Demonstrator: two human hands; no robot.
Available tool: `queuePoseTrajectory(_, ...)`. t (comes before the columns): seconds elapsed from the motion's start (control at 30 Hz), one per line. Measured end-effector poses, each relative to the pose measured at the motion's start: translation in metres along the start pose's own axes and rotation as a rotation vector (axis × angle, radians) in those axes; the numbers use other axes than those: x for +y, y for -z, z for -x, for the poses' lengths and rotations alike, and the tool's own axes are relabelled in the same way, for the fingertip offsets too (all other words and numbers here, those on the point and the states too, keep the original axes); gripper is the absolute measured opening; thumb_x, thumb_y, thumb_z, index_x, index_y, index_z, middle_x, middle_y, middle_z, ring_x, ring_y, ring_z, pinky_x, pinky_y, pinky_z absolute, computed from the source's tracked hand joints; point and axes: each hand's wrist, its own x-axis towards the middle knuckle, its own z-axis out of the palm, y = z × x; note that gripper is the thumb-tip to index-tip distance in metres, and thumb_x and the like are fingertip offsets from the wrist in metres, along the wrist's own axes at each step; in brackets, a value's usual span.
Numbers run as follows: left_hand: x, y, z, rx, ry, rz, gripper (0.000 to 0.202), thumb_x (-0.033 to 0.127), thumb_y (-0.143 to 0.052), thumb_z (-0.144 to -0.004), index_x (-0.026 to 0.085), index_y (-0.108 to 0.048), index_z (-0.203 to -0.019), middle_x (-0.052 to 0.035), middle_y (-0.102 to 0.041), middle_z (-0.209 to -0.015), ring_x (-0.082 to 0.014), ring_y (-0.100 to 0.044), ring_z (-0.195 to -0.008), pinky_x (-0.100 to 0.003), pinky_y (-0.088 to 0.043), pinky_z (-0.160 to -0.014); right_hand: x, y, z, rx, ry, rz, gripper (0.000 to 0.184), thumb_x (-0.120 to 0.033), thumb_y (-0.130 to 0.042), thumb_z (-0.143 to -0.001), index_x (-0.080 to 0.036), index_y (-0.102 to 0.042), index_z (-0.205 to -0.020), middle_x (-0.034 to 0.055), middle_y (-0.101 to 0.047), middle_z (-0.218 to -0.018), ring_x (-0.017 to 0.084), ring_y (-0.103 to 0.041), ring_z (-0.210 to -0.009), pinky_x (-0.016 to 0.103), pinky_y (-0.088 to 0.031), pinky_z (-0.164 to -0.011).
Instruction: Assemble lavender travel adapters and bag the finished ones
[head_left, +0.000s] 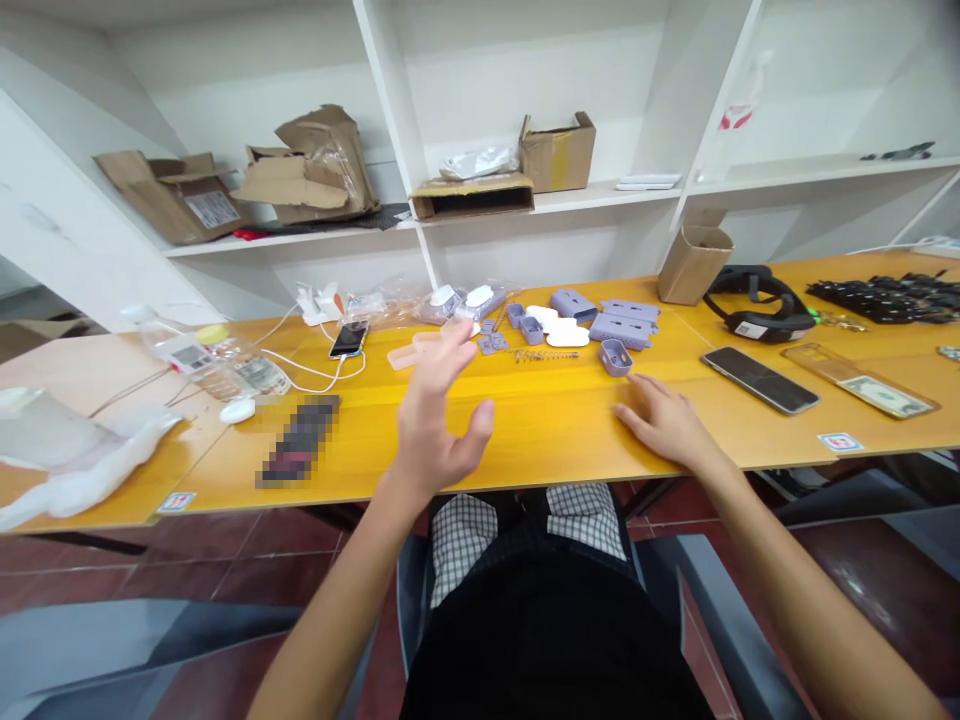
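Note:
My left hand is raised above the yellow table, fingers stretched out and apart, holding nothing. It hovers in front of a cluster of small lilac plastic parts and white parts lying at the table's middle back. My right hand rests flat on the tabletop, fingers spread, empty. Just beyond its fingertips stands a small lilac cup-shaped part. A thin metal spring lies between the two hands, farther back.
A phone lies right of my right hand, with a clear case holding a banknote and a black headset beyond. A charging phone, plastic bottle and blurred dark object lie left. Cardboard boxes fill the shelves.

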Motion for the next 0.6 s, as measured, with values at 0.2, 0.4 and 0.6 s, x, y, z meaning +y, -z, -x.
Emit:
queuePoseTrajectory(0.2, -0.030, -0.057, 0.034, -0.672, 0.320, -0.125, 0.076, 0.045, -0.058, -0.105, 0.023, -0.027, -0.171, -0.0222, -0.020, -0.180, -0.0422, -0.028, -0.165, -0.067, -0.031, -0.130, 0.023, 0.020, -0.064, 0.186, -0.028, 0.171, 0.070, -0.049, -0.053, -0.100, -0.019, -0.048, -0.163, 0.0187, -0.049, -0.169, 0.048, -0.048, -0.148, 0.069, -0.047, -0.111)
queuePoseTrajectory(0.4, -0.029, -0.072, 0.046, -0.844, 0.337, -0.188, 0.060, 0.052, -0.043, -0.111, 0.025, -0.045, -0.164, -0.0123, -0.033, -0.178, -0.0338, -0.024, -0.168, -0.062, -0.018, -0.136, 0.043, 0.018, -0.109, -0.118, 0.048, 0.263, 0.062, -0.032, -0.047, -0.101, -0.030, -0.052, -0.162, 0.0085, -0.045, -0.174, 0.044, -0.037, -0.158, 0.076, -0.037, -0.116)
queuePoseTrajectory(0.6, -0.030, -0.072, 0.046, -0.833, 0.317, -0.202, 0.056, 0.051, -0.042, -0.111, 0.024, -0.053, -0.160, -0.0113, -0.037, -0.176, -0.0334, -0.028, -0.167, -0.061, -0.019, -0.136, 0.046, 0.025, -0.081, -0.108, 0.004, 0.338, 0.059, -0.040, -0.050, -0.100, -0.023, -0.059, -0.156, 0.0186, -0.054, -0.164, 0.044, -0.047, -0.150, 0.074, -0.040, -0.112)
